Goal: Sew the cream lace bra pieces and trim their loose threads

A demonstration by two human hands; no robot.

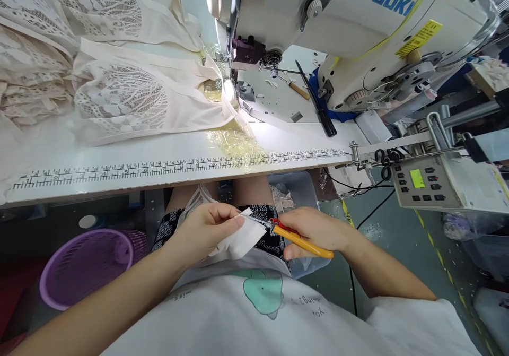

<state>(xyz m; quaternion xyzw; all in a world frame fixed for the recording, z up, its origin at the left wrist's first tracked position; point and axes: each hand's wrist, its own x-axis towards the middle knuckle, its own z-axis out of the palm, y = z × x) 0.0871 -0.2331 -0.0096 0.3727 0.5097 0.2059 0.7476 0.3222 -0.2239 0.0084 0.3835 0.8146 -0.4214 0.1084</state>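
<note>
My left hand [210, 231] pinches the edge of a white piece of fabric [242, 238] above my lap, with thin straps trailing behind the wrist. My right hand [310, 231] is closed around a pair of snips [304, 241] with an orange-yellow handle and a red part. The blades point left and lie at the fabric's upper edge, close to my left fingertips. Whether the blades are apart or together is too small to tell. On the table above, a cream lace bra piece [131, 98] stretches to the sewing machine's needle area [234, 83].
The sewing machine [338, 11] stands over the table [91, 159], whose front edge carries a printed ruler. A black-handled tool [328, 122] and a wooden-handled awl [298, 90] lie beneath its arm. A purple basket [85, 239] and a grey bin [310, 183] stand below. A control box [431, 181] is at right.
</note>
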